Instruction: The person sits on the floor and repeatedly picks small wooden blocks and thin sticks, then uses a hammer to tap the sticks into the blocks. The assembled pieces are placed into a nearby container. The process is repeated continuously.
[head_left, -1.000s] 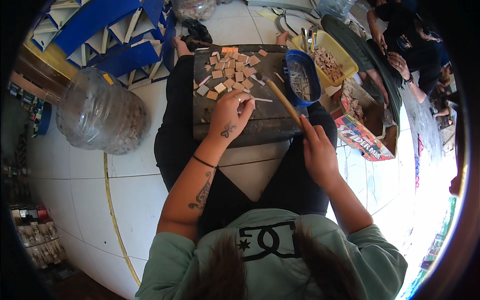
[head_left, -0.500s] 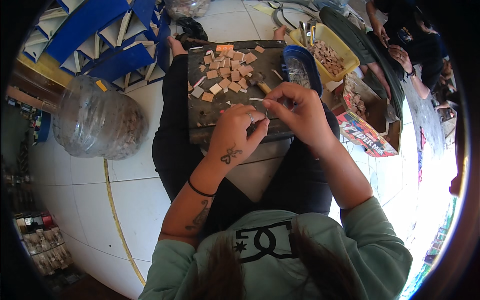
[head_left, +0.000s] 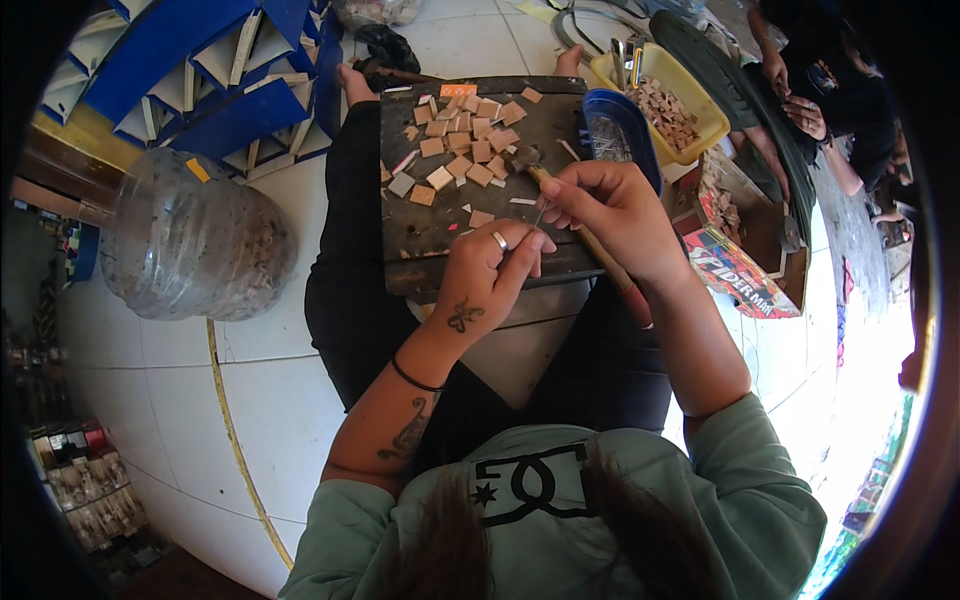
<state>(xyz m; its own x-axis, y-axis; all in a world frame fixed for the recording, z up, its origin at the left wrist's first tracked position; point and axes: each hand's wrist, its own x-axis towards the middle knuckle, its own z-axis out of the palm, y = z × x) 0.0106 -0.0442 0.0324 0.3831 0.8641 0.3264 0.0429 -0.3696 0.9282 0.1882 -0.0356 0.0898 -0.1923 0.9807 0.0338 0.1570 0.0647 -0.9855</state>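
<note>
My left hand (head_left: 492,268), with a ring on one finger, is closed in a pinch over the near part of a dark wooden board (head_left: 430,265). Close beside it, my right hand (head_left: 622,218) pinches too. Between their fingertips runs a thin, wire-like piece (head_left: 541,216), gripped by both; its ends are hidden. Under my right hand lies a hammer (head_left: 603,255), its head toward the tiles and its handle slanting toward my knee. Small flat wooden tiles (head_left: 457,142) are scattered over the far half of the board, with a single tile (head_left: 481,218) by my left fingers.
Right of the board are a blue tray (head_left: 652,150) of thin metal pieces, a yellow bin (head_left: 715,125) of wooden bits and an open cardboard box (head_left: 745,270). A large clear plastic jug (head_left: 195,240) and blue racks (head_left: 170,60) stand left. Another person's hand (head_left: 805,117) shows far right.
Both hands have shifted slightly right, and my right hand has risen a little. More of the hammer handle and the single tile by my left fingers now show. The view has shifted slightly.
</note>
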